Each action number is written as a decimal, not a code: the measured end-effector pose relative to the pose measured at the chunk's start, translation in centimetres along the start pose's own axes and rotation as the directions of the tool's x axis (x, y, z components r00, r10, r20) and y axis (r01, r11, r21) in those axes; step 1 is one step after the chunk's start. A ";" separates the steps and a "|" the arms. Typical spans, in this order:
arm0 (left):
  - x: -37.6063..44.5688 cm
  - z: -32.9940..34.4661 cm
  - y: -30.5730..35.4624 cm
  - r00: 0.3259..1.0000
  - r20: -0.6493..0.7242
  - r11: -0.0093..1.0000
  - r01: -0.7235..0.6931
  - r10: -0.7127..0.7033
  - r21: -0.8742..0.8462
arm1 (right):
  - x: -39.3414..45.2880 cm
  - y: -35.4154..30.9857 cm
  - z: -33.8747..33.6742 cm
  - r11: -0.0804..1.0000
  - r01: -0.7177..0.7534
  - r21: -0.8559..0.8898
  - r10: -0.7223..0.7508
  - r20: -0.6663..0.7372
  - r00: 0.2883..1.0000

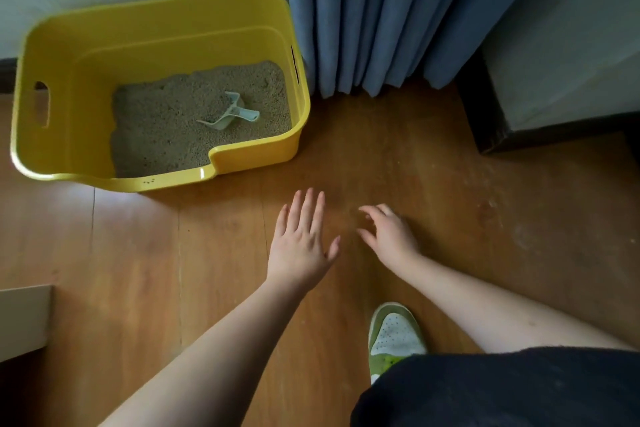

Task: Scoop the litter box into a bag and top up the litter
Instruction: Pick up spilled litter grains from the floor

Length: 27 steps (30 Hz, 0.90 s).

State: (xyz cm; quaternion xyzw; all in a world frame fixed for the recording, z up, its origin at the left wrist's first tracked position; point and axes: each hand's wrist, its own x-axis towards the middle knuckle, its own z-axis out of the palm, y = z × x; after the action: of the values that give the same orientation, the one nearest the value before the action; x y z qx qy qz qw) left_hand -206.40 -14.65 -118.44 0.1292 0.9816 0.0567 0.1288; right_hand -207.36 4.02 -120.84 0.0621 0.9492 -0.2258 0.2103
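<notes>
A yellow plastic litter box [104, 31] stands on the wooden floor at the upper left, against the wall. Beige litter [166, 128] covers its bottom. A pale green scoop [230, 113] lies on the litter near the box's right side. My left hand [301, 243] hovers over the floor in front of the box, fingers straight and together, holding nothing. My right hand [388, 232] is just to its right with fingers loosely curled, also holding nothing. Both hands are apart from the box and the scoop. No bag is in view.
Blue curtains [381, 17] hang to the floor right of the box. A dark-based piece of furniture [554, 107] fills the right corner. A pale furniture edge [24, 315] juts in at the lower left. My green and white shoe [394, 336] is on the wooden floor [138, 270].
</notes>
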 end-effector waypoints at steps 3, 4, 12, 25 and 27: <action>-0.2 0.1 0.8 0.998 -0.009 0.994 0.060 -0.062 -0.096 | 0.4 0.4 0.6 0.994 -0.059 0.089 0.065 -0.057 0.996; -0.2 0.0 1.1 0.995 -0.005 0.983 0.101 -0.103 -0.153 | 0.6 0.5 0.7 0.994 -0.059 0.097 0.065 -0.064 0.996; 0.0 -0.3 0.0 0.722 0.548 -0.084 0.571 -0.421 -0.817 | 2.5 -0.2 1.8 0.992 -0.052 0.118 0.063 -0.098 0.993; 0.2 0.5 0.1 0.675 0.715 -0.570 0.520 -0.182 -0.636 | -0.2 -3.5 0.5 0.971 0.158 0.180 -0.130 -0.159 0.979; 0.4 0.3 0.8 0.674 0.726 -0.615 0.517 -0.136 -0.595 | -1.8 -4.9 0.2 0.952 0.247 0.181 -0.223 -0.144 0.964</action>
State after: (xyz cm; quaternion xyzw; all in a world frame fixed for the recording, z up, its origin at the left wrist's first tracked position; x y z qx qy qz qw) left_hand -206.47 -13.80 -118.69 -0.4225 0.4036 0.7555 0.2964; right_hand -206.75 -0.50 -118.23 -0.0174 0.9338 -0.3380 0.1163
